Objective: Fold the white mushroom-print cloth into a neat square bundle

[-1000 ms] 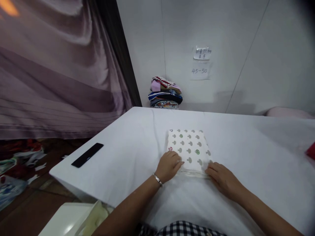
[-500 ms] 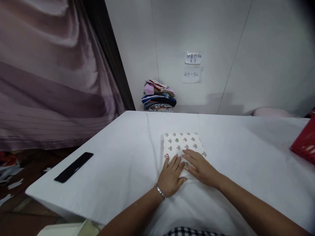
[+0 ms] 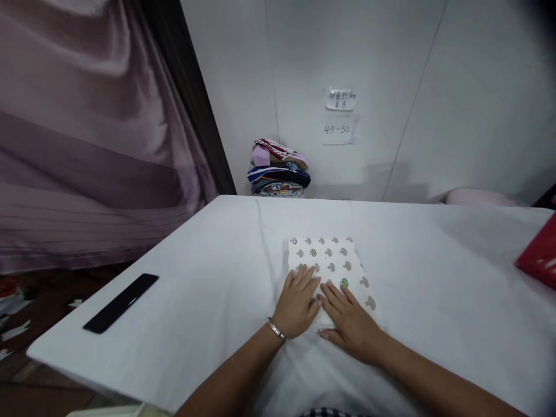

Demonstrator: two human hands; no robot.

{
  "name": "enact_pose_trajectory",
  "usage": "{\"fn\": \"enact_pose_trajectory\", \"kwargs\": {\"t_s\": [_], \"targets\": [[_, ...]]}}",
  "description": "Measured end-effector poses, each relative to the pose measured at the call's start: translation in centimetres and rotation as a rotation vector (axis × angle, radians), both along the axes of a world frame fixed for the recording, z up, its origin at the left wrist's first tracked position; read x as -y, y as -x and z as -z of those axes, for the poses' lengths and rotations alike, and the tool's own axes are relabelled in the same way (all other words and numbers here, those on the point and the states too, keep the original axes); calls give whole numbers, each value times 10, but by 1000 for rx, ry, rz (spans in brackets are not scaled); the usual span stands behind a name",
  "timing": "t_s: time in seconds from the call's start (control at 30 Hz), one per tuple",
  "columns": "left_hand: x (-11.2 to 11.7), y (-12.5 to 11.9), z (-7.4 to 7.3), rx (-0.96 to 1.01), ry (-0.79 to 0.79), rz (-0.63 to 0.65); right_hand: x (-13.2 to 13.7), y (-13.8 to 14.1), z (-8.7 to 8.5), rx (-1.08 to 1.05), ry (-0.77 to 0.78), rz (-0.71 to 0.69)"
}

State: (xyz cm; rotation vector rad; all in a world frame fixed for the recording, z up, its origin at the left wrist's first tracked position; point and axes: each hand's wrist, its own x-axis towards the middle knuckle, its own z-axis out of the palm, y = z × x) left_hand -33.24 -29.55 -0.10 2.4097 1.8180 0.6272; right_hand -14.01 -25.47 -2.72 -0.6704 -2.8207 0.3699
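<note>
A folded white cloth with a small grey and green mushroom print point(image 3: 332, 263) lies flat on the white-covered table point(image 3: 208, 289), just in front of me. My left hand point(image 3: 299, 302), with a bracelet at the wrist, rests flat on the cloth's near left corner, fingers stretched out. My right hand point(image 3: 347, 317) lies flat beside it on the near edge of the cloth, fingers spread and touching the left hand. Neither hand holds anything.
A black flat phone-like slab point(image 3: 120, 302) lies near the table's left edge. A stack of folded clothes point(image 3: 278, 168) sits at the far edge against the white wall. A red basket point(image 3: 541, 255) pokes in at the right. A mauve curtain point(image 3: 87, 133) hangs on the left.
Both hands went from the cloth's near corners to its middle, then slid back to its near edge. The view shifted so the red basket came in at the right.
</note>
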Motion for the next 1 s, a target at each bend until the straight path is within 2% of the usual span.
{"fn": "enact_pose_trajectory", "kwargs": {"t_s": [0.13,0.2,0.23,0.33,0.4,0.5,0.6,0.73,0.87,1.0], "targets": [[2,-5,16,-81,6,5,-15,-5,-20,-65,187,1],[3,-5,20,-90,3,3,-36,-5,-26,-142,158,106],[4,-5,21,-93,2,0,-48,-5,-25,-170,91,170],[4,-4,21,-105,8,2,-85,-4,-8,-167,-100,345],[4,-3,21,-100,7,9,-102,-4,11,-118,-107,389],[4,-3,21,-76,2,10,-113,-6,32,-105,-118,394],[5,-4,21,-59,5,-1,-112,-9,38,-167,-64,373],[10,-6,24,-13,12,-103,-99,-24,36,-289,170,479],[15,-3,35,132,27,-269,-66,-50,30,-385,448,642],[18,0,47,274,34,-336,-30,-68,15,-473,716,600]]}}
